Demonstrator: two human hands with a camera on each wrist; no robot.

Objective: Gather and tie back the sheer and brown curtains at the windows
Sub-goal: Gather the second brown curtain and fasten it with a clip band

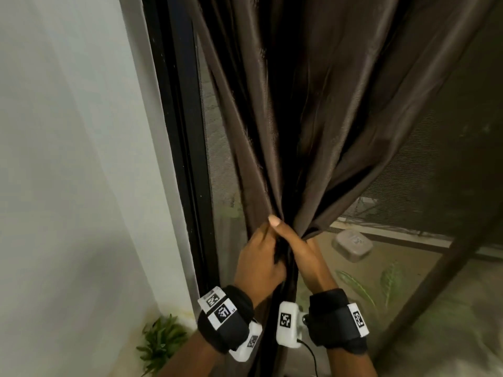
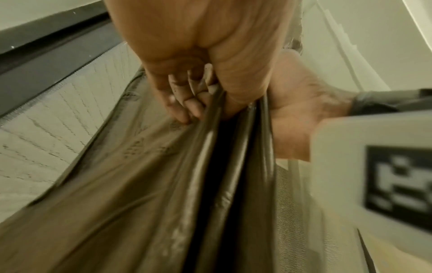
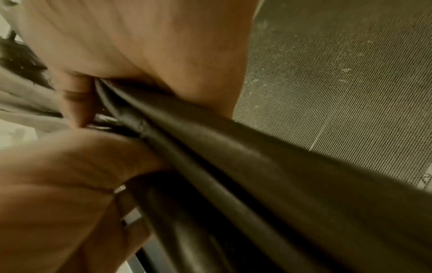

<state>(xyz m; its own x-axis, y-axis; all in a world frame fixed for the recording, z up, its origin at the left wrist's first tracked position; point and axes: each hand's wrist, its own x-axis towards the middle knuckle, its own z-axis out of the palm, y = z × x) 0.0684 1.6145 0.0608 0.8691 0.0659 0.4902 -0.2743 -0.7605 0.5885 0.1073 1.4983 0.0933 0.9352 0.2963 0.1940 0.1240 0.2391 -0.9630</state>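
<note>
We've got both hands on the brown curtain [image 1: 313,118], bunched tight at about waist level just beside the black window frame [image 1: 177,131]. Left hand [image 1: 258,259] wraps the bundle from the frame side; in the left wrist view its fingers [image 2: 182,103] curl in and pinch the folds, w/ the thumb side pressing across them. Right hand [image 1: 307,257] clamps the same bundle from the other side, thumb up along the cloth, touching the left hand. So neither hand is spread: both are closed round fabric.

Why hold it this way: two hands squeezed together at one spot make a narrow neck, so the pleats fan out above and the rest hangs straight below, i.e. the place a tie would go. Gathering next to the frame keeps the cloth off the glass and the window mesh [image 1: 449,159] showing on the right.

The sheer curtain [image 2: 105,166] shows in the left wrist view as thin see-through cloth lying against the dark folds under the fingers; we can't tell if all of it is caught in the grip. The pale sheet at far left [image 1: 68,186] is prob. more sheer, hanging free, well apart from the hands.

No tie-back or cord is visible in any view, so we judge this as the gathering step, tying not yet started. Risk: satin-like folds look slippery, so easing one hand could let pleats spill.

A small green plant [image 1: 160,341] sits low by the wall.
</note>
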